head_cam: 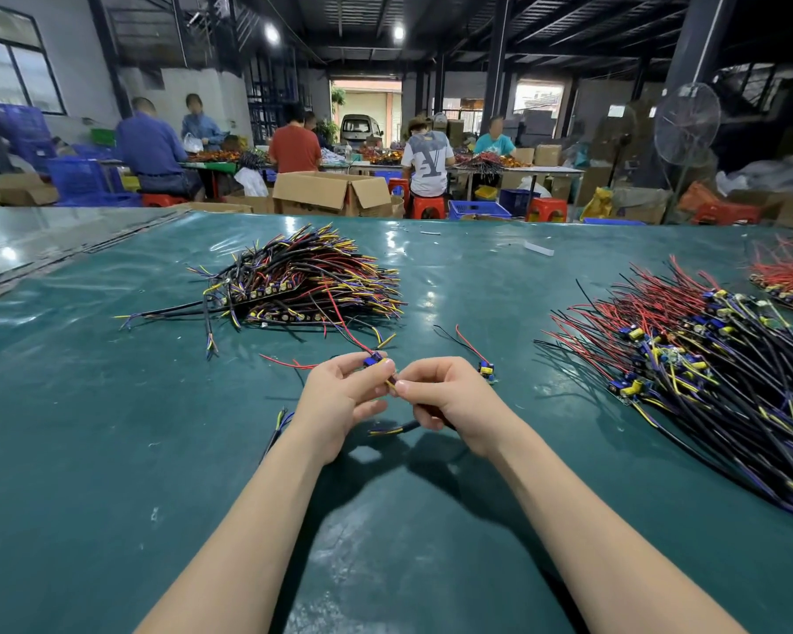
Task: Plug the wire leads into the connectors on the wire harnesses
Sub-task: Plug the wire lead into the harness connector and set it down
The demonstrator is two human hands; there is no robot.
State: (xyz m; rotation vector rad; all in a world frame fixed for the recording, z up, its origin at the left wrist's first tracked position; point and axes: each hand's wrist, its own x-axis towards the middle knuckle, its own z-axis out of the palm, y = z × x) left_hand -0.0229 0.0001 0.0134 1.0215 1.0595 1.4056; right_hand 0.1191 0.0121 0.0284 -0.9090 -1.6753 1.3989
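My left hand pinches a small blue connector module whose red and black wires trail up and left over the table. My right hand pinches a thin yellow-tipped wire lead and holds it against that module. The lead belongs to a black cable that droops below my right hand, with its other coloured ends lying on the mat. Both hands hover a little above the green mat, at the centre of the view.
A heap of wired harnesses lies at the back left; a larger heap spreads on the right. One loose module sits by my right hand, and a cable end by my left wrist. People work at far tables.
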